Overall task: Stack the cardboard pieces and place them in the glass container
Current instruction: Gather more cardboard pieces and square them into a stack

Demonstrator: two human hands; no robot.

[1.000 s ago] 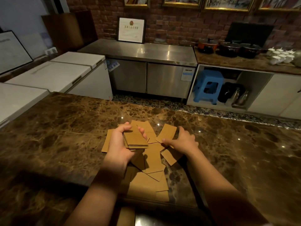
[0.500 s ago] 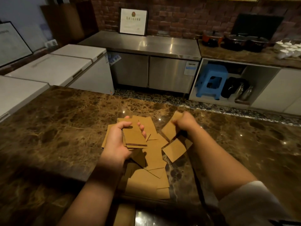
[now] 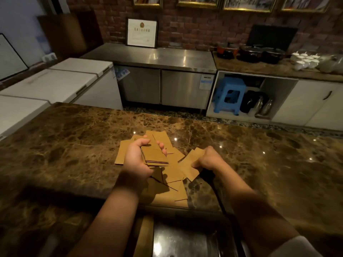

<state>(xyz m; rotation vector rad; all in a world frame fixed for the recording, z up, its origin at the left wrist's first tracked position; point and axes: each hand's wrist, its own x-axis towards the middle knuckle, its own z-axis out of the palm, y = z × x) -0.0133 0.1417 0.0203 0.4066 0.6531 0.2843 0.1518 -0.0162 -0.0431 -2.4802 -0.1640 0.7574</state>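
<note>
A brown marble tabletop (image 3: 74, 145) fills the foreground, glossy and veined. Beyond it stand white chest freezers (image 3: 61, 84) at the left, a steel counter (image 3: 157, 58) in the middle and a blue stool (image 3: 229, 95) in an open cupboard at the right. On the near middle of the tabletop lies a loose spread of cardboard pieces (image 3: 172, 190), overlapping at odd angles. The left hand (image 3: 137, 160) is raised over that spread, its grip clamped on a small squared stack of cardboard (image 3: 155, 157), thumb along the near edge and fingertips curled over the far edge. Just to the right, the right hand (image 3: 208, 160) pinches a single cardboard piece (image 3: 190, 168), held tilted just above the tabletop, close beside the stack but not touching it.
</note>
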